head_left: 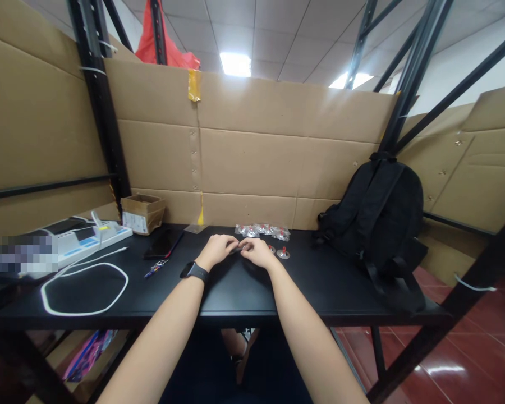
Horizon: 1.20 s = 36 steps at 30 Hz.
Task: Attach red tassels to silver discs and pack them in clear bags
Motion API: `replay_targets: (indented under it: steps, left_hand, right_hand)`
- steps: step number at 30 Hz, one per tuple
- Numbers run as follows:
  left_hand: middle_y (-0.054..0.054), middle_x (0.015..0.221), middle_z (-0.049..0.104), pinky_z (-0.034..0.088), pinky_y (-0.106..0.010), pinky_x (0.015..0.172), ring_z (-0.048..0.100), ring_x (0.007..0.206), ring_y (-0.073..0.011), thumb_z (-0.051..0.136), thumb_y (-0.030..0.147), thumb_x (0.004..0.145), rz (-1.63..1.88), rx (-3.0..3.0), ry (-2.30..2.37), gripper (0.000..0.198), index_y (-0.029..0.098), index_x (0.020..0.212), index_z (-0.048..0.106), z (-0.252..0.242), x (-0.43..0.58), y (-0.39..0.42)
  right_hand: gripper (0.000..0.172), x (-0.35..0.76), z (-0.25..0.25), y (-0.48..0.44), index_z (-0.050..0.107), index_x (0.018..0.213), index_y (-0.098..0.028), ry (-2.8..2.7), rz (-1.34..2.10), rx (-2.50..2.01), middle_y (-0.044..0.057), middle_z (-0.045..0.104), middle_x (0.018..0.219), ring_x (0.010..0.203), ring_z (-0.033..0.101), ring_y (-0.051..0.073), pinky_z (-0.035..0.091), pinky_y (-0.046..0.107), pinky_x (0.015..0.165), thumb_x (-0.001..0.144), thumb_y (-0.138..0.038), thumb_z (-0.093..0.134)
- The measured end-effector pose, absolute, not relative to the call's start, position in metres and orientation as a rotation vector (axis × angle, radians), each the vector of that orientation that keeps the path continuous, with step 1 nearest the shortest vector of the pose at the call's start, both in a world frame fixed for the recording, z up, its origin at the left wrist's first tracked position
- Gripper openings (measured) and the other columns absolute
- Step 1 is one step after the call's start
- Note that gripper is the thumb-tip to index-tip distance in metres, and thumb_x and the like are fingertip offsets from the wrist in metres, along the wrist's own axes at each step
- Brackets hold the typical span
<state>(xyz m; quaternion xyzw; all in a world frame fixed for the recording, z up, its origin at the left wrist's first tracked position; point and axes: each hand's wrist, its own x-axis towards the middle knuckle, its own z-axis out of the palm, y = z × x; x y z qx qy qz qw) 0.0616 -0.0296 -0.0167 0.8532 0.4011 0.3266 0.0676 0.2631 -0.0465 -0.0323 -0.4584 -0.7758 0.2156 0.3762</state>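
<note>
Silvery discs (283, 255), two visible, two hands (217, 249) (257, 252) close together, one backpack (382, 207).

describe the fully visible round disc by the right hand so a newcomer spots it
On the black table, left of the backpack, find the right hand. Just right of it lies a round disc with a red piece on top. The neighbouring disc is partly hidden by the hand; this one shows whole.

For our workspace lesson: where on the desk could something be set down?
Bare desk lies between the right forearm and backpack, and between the cable loop and left forearm. Crowded: beyond the right hand, where packets lie, and far left, around the power strip.
</note>
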Motion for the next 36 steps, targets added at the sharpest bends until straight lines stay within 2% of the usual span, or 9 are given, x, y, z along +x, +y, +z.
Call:
replay_targets:
  steps: [4,8,12,14,18,22,25,28,36]
  left_hand:
    - [-0.007,0.095,0.077,0.043,-0.026,0.075,0.069,0.086,-0.0223,0.049,0.038,0.091,1.089,2.409,1.233,0.033,0.023,0.094,0.078,-0.022,0.066,-0.024]
    - [-0.006,0.093,0.076,0.043,-0.026,0.071,0.067,0.084,-0.0217,0.049,0.040,0.090,1.179,2.143,1.272,0.035,0.018,0.090,0.077,-0.031,0.065,-0.009]
    - [-0.007,0.082,0.074,0.043,-0.026,0.066,0.064,0.075,-0.0200,0.052,0.045,0.086,1.331,1.897,1.245,0.038,0.015,0.083,0.074,-0.040,0.059,0.003]
    - [-0.006,0.078,0.072,0.043,-0.025,0.062,0.061,0.069,-0.0181,0.055,0.049,0.084,1.385,1.774,1.170,0.040,0.014,0.083,0.073,-0.041,0.058,0.004]
    - [-0.005,0.072,0.068,0.043,-0.023,0.055,0.057,0.059,-0.0139,0.062,0.058,0.079,1.366,1.487,1.008,0.047,0.012,0.088,0.070,-0.037,0.061,-0.004]
    - [-0.006,0.078,0.069,0.048,-0.025,0.060,0.060,0.062,-0.0131,0.075,0.055,0.071,1.320,1.295,0.862,0.050,0.011,0.094,0.069,-0.032,0.067,-0.013]
    - [-0.009,0.084,0.071,0.050,-0.025,0.066,0.063,0.068,-0.0132,0.083,0.045,0.065,1.314,1.295,0.784,0.046,0.010,0.092,0.070,-0.031,0.069,-0.016]
    - [-0.010,0.086,0.072,0.050,-0.026,0.068,0.064,0.071,-0.0143,0.082,0.047,0.066,1.326,1.305,0.771,0.048,0.010,0.093,0.071,-0.032,0.069,-0.016]
    - [-0.011,0.090,0.074,0.052,-0.027,0.067,0.066,0.071,-0.0150,0.085,0.045,0.063,1.417,1.280,0.753,0.053,0.009,0.100,0.072,-0.034,0.071,-0.013]
  right_hand:
    - [0.029,0.261,-0.029,-0.050,0.069,0.100,-0.023,-1.948,0.548,-1.149,-0.002,0.074,0.078,0.073,0.069,0.014,0.050,0.024,0.074,0.073,-0.012,0.066]
    - [0.014,0.260,-0.022,-0.054,0.071,0.089,-0.020,-1.929,0.594,-1.178,0.000,0.072,0.070,0.064,0.066,0.015,0.049,0.024,0.068,0.081,-0.031,0.066]
    - [0.037,0.261,-0.014,-0.058,0.072,0.069,-0.017,-1.921,0.591,-1.233,0.003,0.070,0.061,0.061,0.066,0.016,0.049,0.026,0.068,0.090,-0.042,0.055]
    - [0.033,0.261,-0.013,-0.058,0.073,0.066,-0.017,-1.924,0.532,-1.265,0.003,0.070,0.060,0.061,0.065,0.017,0.048,0.026,0.068,0.088,-0.038,0.057]
    - [0.014,0.262,-0.019,-0.050,0.076,0.084,-0.020,-1.859,0.514,-1.220,0.000,0.072,0.070,0.062,0.065,0.014,0.049,0.025,0.070,0.077,-0.024,0.064]
    - [0.022,0.264,-0.025,-0.041,0.073,0.094,-0.017,-1.610,0.714,-1.227,0.000,0.068,0.065,0.060,0.063,0.013,0.048,0.022,0.059,0.075,-0.019,0.062]
    - [0.024,0.266,-0.023,-0.041,0.068,0.095,-0.017,-1.392,0.855,-1.189,0.002,0.069,0.070,0.059,0.062,0.013,0.043,0.020,0.050,0.072,-0.018,0.062]
    - [0.028,0.268,-0.019,-0.043,0.064,0.100,-0.019,-1.279,0.887,-1.167,0.002,0.070,0.076,0.057,0.062,0.013,0.038,0.018,0.044,0.072,-0.021,0.060]
    - [0.049,0.267,-0.019,-0.045,0.050,0.107,-0.023,-1.277,0.791,-0.948,0.000,0.065,0.089,0.059,0.063,0.013,0.042,0.020,0.049,0.065,-0.034,0.073]
